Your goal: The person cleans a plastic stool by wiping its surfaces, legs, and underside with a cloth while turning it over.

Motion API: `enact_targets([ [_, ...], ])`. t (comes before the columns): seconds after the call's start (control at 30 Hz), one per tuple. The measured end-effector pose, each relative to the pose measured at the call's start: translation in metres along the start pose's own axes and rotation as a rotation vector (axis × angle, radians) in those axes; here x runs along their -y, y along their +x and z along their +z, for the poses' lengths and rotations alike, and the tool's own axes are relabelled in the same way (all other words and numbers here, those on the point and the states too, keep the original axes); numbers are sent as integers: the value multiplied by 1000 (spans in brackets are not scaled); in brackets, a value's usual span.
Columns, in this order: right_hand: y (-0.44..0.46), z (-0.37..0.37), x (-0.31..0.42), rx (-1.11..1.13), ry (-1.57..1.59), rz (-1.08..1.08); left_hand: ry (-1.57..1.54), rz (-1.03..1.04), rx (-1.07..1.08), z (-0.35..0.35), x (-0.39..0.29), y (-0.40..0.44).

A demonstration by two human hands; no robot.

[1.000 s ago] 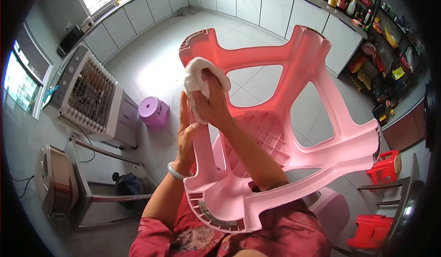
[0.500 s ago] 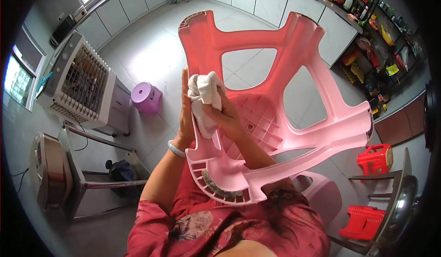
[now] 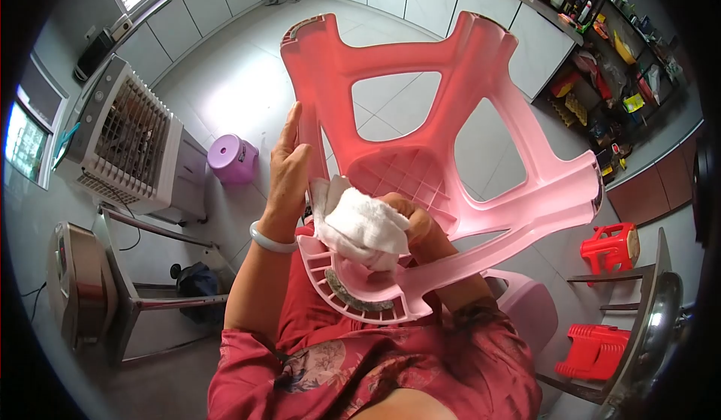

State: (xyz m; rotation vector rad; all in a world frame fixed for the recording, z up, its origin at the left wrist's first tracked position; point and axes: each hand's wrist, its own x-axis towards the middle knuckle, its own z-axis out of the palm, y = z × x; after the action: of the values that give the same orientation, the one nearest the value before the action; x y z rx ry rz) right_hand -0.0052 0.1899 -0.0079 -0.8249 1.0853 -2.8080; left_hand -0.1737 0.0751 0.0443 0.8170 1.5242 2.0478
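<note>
Above my lap, my open left hand (image 3: 287, 183) is bracing a pink stool (image 3: 402, 58), and my curled right hand (image 3: 413, 219) is holding a white cloth (image 3: 362, 227) against its leg.

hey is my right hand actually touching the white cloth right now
Touching. The head view shows the right hand with curled fingers against the side of the white cloth.
</note>
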Motion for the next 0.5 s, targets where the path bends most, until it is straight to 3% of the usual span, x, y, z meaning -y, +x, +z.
enact_targets([
  [0.07,8,-20,2,153,-100,-27,-28,-22,9,-2,1,0],
  [0.1,3,-48,1,309,-86,77,-51,-27,15,-4,1,0],
  [0.17,-9,-72,13,71,-246,210,-51,-23,14,-5,3,2],
  [0.23,-7,-86,20,-307,-376,237,-2,-5,-2,-5,6,0],
  [0.27,-2,-93,25,-565,-427,195,22,6,-11,-4,7,-2],
  [0.33,33,-87,34,-842,-333,77,75,53,-24,3,0,-4],
  [0.43,47,-177,-16,-1004,-824,-3,54,73,-31,6,-2,-5],
  [0.5,32,-230,-66,-856,-1593,104,78,93,-22,3,2,-4],
])
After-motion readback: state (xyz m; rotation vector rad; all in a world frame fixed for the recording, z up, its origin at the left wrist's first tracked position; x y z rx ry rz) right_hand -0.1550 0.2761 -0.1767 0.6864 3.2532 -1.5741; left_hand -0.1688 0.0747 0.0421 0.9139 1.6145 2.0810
